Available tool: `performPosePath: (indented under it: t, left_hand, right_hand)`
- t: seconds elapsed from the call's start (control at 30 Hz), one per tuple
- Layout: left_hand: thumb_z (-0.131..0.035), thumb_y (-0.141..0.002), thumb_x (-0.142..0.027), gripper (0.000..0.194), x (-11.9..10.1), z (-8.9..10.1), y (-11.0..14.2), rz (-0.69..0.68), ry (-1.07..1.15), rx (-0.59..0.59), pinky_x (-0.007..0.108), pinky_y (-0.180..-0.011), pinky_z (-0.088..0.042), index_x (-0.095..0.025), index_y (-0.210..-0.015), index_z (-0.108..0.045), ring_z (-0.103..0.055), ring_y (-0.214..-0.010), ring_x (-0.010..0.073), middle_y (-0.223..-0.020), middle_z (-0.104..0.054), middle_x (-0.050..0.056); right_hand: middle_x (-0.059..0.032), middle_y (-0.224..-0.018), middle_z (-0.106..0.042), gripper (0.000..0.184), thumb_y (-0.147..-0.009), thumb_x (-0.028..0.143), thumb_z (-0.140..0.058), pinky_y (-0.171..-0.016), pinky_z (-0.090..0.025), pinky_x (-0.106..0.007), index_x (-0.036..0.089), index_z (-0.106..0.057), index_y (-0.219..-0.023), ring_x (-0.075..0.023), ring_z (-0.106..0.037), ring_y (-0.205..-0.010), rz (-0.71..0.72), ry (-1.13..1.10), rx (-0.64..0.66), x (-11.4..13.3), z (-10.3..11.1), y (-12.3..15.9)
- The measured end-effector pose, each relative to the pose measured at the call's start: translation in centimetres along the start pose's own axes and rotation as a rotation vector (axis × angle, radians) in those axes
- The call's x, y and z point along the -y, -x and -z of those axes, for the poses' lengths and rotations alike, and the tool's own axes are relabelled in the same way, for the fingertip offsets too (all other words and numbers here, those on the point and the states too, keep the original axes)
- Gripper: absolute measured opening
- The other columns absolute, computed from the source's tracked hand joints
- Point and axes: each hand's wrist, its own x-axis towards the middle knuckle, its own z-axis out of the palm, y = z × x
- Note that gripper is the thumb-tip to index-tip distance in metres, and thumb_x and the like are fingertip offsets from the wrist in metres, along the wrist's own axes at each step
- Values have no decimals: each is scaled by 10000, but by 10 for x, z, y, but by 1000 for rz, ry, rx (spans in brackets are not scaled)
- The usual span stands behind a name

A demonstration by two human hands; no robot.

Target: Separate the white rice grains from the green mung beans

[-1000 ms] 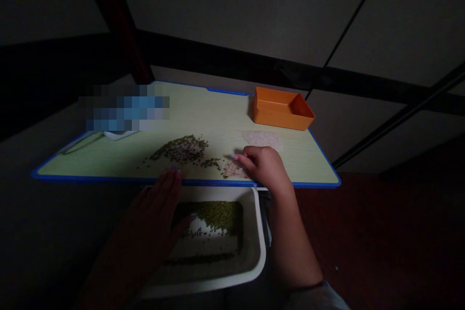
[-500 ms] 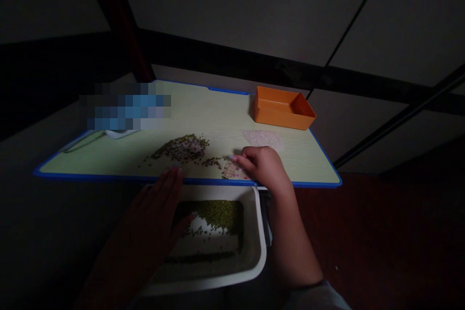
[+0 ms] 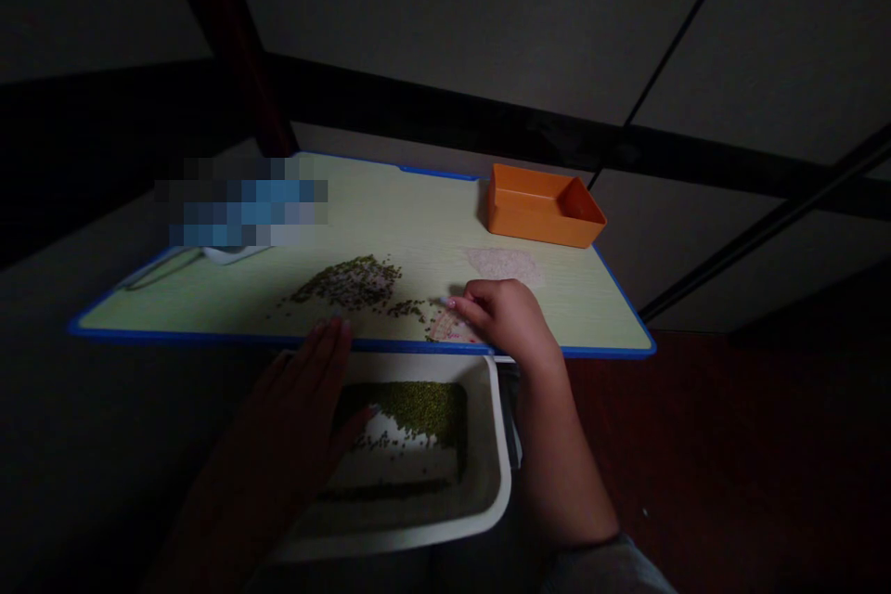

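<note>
In the head view, the right hand (image 3: 505, 316) rests low over the pale yellow-green board with a blue rim (image 3: 410, 223), its fingers curled in and its thumb side turned toward a short trail of loose green beans (image 3: 407, 307). The trail lies just beside the fingertips, on the left; whether a bean is pinched there I cannot tell. A pinkish printed patch (image 3: 449, 327) shows partly under this hand. The left hand (image 3: 303, 380) is spread flat and holds nothing visible, fingertips at the board's near edge, palm above the left side of the basin.

Farther left along the board, apart from the right hand, lies a heap of green beans mixed with pale grains (image 3: 355, 283). A thin spread of pale pinkish grains (image 3: 505, 266) lies just beyond the right hand.

Compared with the frame before, both hands and the heap keep their places; only the framing shifts slightly.

Below the board's near edge, the white rectangular plastic basin (image 3: 502, 464) holds green beans (image 3: 421, 408), thickest toward its far right corner, with a few scattered over the bottom. The orange rectangular plastic box (image 3: 543, 225) stands upright at the board's far right, with nothing visible inside. A pixelated blue item (image 3: 243, 209) sits at the far left.
</note>
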Motion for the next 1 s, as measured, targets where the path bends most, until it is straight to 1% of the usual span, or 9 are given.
performPosePath:
  t: [0.13, 0.37, 0.57, 0.7, 0.87, 1.0]
  left_hand:
    - [-304, -874, -544, 770, -1, -1, 0, 14, 7, -8, 500, -1033, -425, -129, -1491, -104, -411, -1373, 309, -1506, -395, 189]
    - [-286, -879, -544, 762, -2, 1, 1, 37, 22, 17, 494, -1054, -404, -150, -1495, -71, -393, -1387, 294, -1517, -381, 171]
    - [-351, -863, -537, 787, -2, 2, 1, 41, 40, 52, 495, -1083, -374, -157, -1495, -75, -351, -1412, 292, -1540, -340, 164]
    - [-345, -866, -530, 779, -2, 0, 1, 41, 36, 46, 502, -1080, -373, -163, -1496, -70, -347, -1414, 293, -1542, -337, 159]
    - [-348, -864, -532, 789, -1, 1, 1, 38, 39, 48, 491, -1087, -363, -147, -1495, -73, -363, -1406, 297, -1530, -356, 174]
    - [-320, -870, -559, 782, -1, 1, 2, 46, 42, 50, 491, -1093, -359, -161, -1496, -72, -351, -1413, 287, -1538, -349, 161]
  right_hand:
    - [25, -533, -497, 371, -898, 451, -557, -559, -212, -282, 196, -598, -632, -92, -404, -530, 1, -12, 1, 1, -1, 0]
    - [28, -533, -484, 376, -903, 448, -550, -559, -215, -286, 197, -590, -626, -92, -399, -528, -4, -14, 9, 1, 0, 0]
    - [18, -554, -510, 377, -903, 460, -545, -560, -221, -285, 199, -604, -637, -101, -425, -545, -27, -1, 26, 2, 2, 1]
    - [21, -551, -508, 372, -900, 457, -550, -558, -221, -280, 196, -613, -643, -98, -420, -540, -31, 5, 24, 2, 3, 2]
    - [30, -529, -484, 383, -904, 458, -547, -555, -211, -275, 192, -607, -635, -92, -411, -532, -7, -20, 20, 4, 4, 3]
    - [28, -530, -491, 371, -907, 442, -545, -562, -217, -282, 193, -615, -641, -93, -420, -532, 10, -14, 39, 7, 4, 4]
